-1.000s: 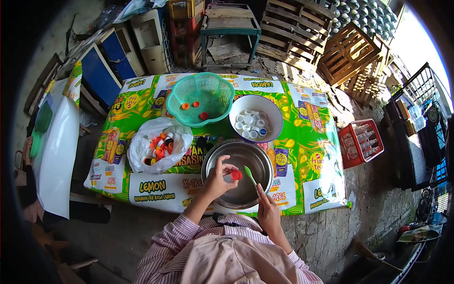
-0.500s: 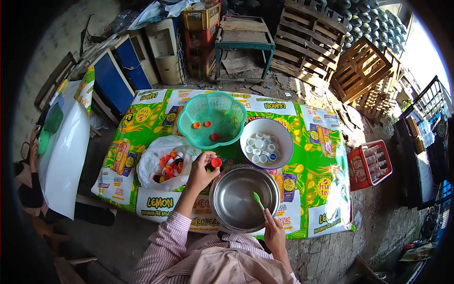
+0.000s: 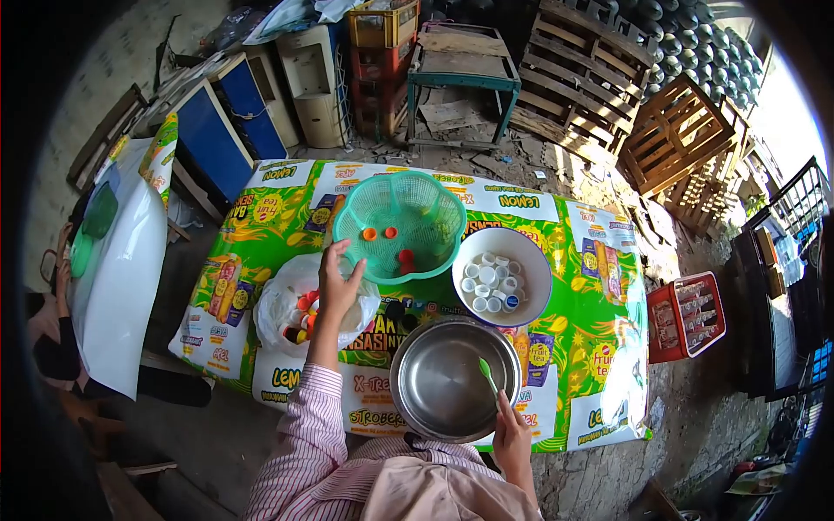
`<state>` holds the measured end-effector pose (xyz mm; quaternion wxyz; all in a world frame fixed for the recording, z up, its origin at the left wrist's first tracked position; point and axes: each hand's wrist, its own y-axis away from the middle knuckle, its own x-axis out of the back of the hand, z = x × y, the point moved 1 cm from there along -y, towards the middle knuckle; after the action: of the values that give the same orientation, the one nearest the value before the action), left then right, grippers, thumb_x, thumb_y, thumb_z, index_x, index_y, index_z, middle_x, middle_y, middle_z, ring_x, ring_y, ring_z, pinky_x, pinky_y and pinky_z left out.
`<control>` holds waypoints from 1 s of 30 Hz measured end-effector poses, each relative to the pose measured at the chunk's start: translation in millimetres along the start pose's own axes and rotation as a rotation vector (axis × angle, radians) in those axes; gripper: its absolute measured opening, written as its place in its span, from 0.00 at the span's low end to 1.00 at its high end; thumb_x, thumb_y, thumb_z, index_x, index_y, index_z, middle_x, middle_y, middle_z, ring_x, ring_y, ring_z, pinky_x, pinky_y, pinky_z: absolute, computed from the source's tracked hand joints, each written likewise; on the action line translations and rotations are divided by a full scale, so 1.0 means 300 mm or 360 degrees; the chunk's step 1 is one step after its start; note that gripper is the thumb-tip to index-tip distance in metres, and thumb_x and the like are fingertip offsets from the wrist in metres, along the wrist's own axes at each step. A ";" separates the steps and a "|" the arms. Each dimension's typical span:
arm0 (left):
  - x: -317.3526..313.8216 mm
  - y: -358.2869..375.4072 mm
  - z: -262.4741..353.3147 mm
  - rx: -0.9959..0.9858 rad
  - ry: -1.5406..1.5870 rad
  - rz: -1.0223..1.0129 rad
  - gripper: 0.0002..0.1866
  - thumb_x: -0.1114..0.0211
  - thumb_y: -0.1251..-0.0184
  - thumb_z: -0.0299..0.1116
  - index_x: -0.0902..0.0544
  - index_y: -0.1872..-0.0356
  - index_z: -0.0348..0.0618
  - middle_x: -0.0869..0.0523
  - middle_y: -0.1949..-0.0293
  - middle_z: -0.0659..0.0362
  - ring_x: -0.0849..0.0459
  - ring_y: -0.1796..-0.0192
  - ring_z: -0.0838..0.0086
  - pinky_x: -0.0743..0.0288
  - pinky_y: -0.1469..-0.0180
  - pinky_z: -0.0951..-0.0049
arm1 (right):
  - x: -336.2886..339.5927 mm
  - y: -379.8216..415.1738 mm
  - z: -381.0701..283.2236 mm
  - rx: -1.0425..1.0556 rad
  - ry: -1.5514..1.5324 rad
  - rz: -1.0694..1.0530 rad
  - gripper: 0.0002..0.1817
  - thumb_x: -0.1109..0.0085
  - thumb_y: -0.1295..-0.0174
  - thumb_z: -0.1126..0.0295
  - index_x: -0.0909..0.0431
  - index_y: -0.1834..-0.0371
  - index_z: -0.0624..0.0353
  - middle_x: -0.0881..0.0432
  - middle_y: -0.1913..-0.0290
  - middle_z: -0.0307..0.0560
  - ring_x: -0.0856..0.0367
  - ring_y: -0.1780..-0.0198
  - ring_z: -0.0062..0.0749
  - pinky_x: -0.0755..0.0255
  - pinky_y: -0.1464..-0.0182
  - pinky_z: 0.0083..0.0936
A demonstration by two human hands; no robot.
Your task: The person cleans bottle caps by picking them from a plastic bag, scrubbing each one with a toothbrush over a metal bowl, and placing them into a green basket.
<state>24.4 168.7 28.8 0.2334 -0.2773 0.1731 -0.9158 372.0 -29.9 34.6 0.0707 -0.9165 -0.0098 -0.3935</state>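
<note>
My left hand [image 3: 339, 280], its fingers apart and nothing in it, is at the lower left edge of the green basket [image 3: 369, 198]. Inside the basket lie two orange caps [image 3: 380, 234] and some red caps [image 3: 406, 259]. My left forearm passes over the white plastic bag [image 3: 276, 300] of red, orange, yellow and black caps [image 3: 297, 333]. My right hand [image 3: 511, 432] holds a green-tipped tool [image 3: 488, 373] over the steel bowl [image 3: 434, 382]. Several white caps [image 3: 489, 280] sit in a white bowl [image 3: 543, 280] beyond it.
A printed green and white sheet [image 3: 599, 330] covers the table. Black caps [image 3: 396, 310] lie near the steel bowl. A red crate [image 3: 666, 326] stands at the right. Wooden pallets [image 3: 582, 78] and a small table [image 3: 460, 65] are behind. Another person's hand [image 3: 64, 282] shows at the far left.
The red cap has left my left hand, and another red one now shows in the basket. That hand has moved up and left and opened. My right hand still holds the tool.
</note>
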 end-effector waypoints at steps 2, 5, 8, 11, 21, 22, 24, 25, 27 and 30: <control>0.107 0.049 -0.023 0.0165 -0.0134 0.0120 0.18 0.36 0.42 0.28 0.26 0.50 0.40 0.21 0.53 0.56 0.23 0.54 0.70 0.30 0.54 0.70 | 0.008 -0.008 -0.010 -0.0022 -0.0002 -0.0006 0.26 0.50 0.39 0.77 0.34 0.36 0.50 0.24 0.72 0.52 0.23 0.73 0.46 0.30 0.71 0.36; 0.250 0.137 -0.139 0.0344 -0.0152 0.0080 0.12 0.40 0.42 0.24 0.24 0.56 0.42 0.21 0.62 0.59 0.24 0.66 0.78 0.30 0.63 0.78 | 0.008 -0.019 -0.016 0.0011 -0.0016 0.0016 0.25 0.53 0.38 0.78 0.34 0.36 0.53 0.20 0.65 0.56 0.21 0.69 0.49 0.29 0.68 0.37; 0.339 0.203 -0.153 0.0481 -0.0235 -0.0042 0.09 0.39 0.44 0.23 0.22 0.61 0.41 0.22 0.67 0.59 0.24 0.66 0.74 0.29 0.62 0.76 | 0.008 -0.029 -0.015 0.0050 -0.0016 -0.0003 0.24 0.54 0.37 0.77 0.35 0.36 0.56 0.20 0.63 0.59 0.20 0.67 0.50 0.28 0.65 0.37; 0.357 0.242 -0.164 0.0134 -0.0563 -0.0332 0.13 0.34 0.51 0.26 0.21 0.62 0.42 0.23 0.67 0.55 0.24 0.60 0.61 0.29 0.55 0.65 | 0.006 -0.035 -0.018 0.0119 0.0024 -0.0050 0.24 0.54 0.37 0.77 0.36 0.35 0.56 0.20 0.63 0.58 0.20 0.68 0.49 0.29 0.66 0.37; 0.306 0.285 -0.173 0.0290 -0.0405 -0.0374 0.12 0.32 0.53 0.25 0.25 0.67 0.39 0.22 0.65 0.53 0.22 0.60 0.59 0.27 0.56 0.64 | 0.001 0.007 -0.070 0.0206 -0.0024 -0.0048 0.25 0.53 0.39 0.79 0.35 0.36 0.55 0.20 0.64 0.55 0.21 0.70 0.48 0.29 0.69 0.36; 0.310 0.288 -0.165 0.0401 -0.0358 -0.0366 0.14 0.32 0.53 0.24 0.25 0.65 0.39 0.22 0.65 0.53 0.21 0.61 0.61 0.26 0.57 0.65 | 0.003 0.014 -0.072 0.0177 -0.0030 -0.0081 0.25 0.53 0.39 0.79 0.35 0.36 0.55 0.20 0.64 0.55 0.21 0.70 0.48 0.29 0.69 0.36; 0.320 0.289 -0.149 0.0297 -0.0335 -0.0254 0.16 0.31 0.53 0.23 0.24 0.61 0.39 0.22 0.65 0.53 0.21 0.62 0.63 0.26 0.58 0.66 | 0.008 0.028 -0.078 0.0147 -0.0041 -0.0107 0.25 0.53 0.39 0.79 0.34 0.36 0.55 0.20 0.63 0.55 0.21 0.70 0.48 0.29 0.69 0.36; 0.324 0.287 -0.136 0.0198 -0.0309 -0.0144 0.19 0.31 0.53 0.23 0.24 0.57 0.39 0.21 0.64 0.54 0.21 0.63 0.65 0.26 0.58 0.68 | 0.012 0.034 -0.082 0.0140 -0.0047 -0.0090 0.25 0.53 0.39 0.79 0.34 0.36 0.55 0.20 0.63 0.55 0.21 0.69 0.48 0.29 0.68 0.36; 0.336 0.283 -0.078 0.0167 -0.0295 -0.0051 0.21 0.31 0.53 0.24 0.24 0.54 0.39 0.21 0.64 0.54 0.21 0.63 0.65 0.26 0.58 0.68 | 0.017 0.045 -0.083 0.0123 -0.0053 -0.0062 0.25 0.53 0.39 0.79 0.34 0.37 0.56 0.20 0.63 0.56 0.20 0.69 0.49 0.28 0.67 0.36; 0.298 0.281 0.004 0.0174 -0.0158 0.0076 0.24 0.31 0.51 0.25 0.25 0.49 0.39 0.21 0.63 0.55 0.21 0.63 0.69 0.26 0.58 0.73 | 0.021 0.059 -0.057 0.0185 -0.0090 0.0076 0.24 0.54 0.38 0.79 0.34 0.36 0.56 0.20 0.60 0.57 0.20 0.66 0.50 0.28 0.65 0.36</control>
<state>-12.9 51.5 30.4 0.2783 -0.3048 0.1175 -0.9032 365.4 -49.9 48.6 0.1328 -0.9216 -0.0128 -0.3645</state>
